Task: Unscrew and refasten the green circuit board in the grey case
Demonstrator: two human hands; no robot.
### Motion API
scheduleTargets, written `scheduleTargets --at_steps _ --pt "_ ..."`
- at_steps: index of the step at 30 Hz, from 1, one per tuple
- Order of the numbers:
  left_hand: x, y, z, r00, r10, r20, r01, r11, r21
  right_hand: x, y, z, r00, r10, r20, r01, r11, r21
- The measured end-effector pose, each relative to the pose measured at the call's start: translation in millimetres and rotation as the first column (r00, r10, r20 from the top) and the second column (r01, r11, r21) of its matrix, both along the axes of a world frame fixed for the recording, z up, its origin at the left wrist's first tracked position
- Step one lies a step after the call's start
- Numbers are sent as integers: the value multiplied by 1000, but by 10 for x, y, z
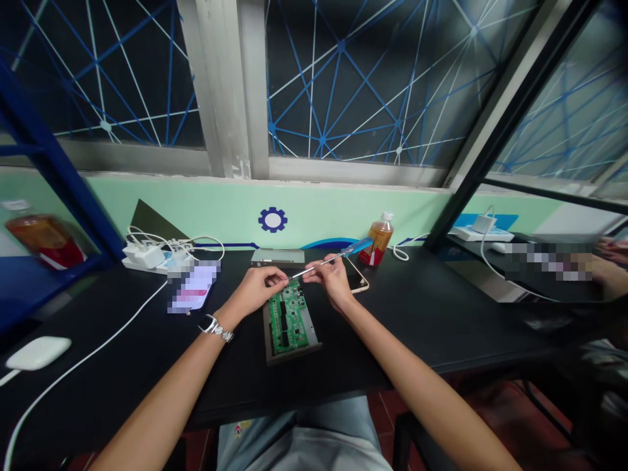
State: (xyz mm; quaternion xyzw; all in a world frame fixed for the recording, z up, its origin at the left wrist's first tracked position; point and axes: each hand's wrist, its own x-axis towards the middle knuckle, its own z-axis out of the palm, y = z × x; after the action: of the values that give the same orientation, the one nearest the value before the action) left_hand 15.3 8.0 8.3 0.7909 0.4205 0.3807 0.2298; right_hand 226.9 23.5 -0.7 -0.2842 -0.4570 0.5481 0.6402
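A green circuit board (289, 317) lies in a shallow dark metal case (294, 355) on the black table. My right hand (331, 280) is closed on a screwdriver (357, 246) with a blue handle, its shaft slanting down to the left. The shaft's tip is at the fingertips of my left hand (263, 286), over the board's far end. Those left fingers are pinched together; whatever they hold at the tip is too small to make out. A silver watch is on my left wrist.
Behind the board lies a flat grey metal cover (278, 258). A drink bottle (377, 239) stands back right, near a pale-edged phone (360, 282). Left are a lit phone (195, 288), a power strip (157, 258) with cables and a white charger (39, 353).
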Motion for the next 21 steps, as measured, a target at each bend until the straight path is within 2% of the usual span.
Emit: scheduleTargets --at_steps 11,16,21 --pt "81 -10 -9 993 79 82 -84 995 56 -16 -20 -9 996 -1 -89 -1 1000 -27" --pt "29 -15 61 993 57 103 -65 995 78 -5 -31 20 992 -34 -118 30 999 -40" --pt "7 -6 40 996 14 83 -20 996 83 -17 -42 1 992 -19 -127 12 998 -56"
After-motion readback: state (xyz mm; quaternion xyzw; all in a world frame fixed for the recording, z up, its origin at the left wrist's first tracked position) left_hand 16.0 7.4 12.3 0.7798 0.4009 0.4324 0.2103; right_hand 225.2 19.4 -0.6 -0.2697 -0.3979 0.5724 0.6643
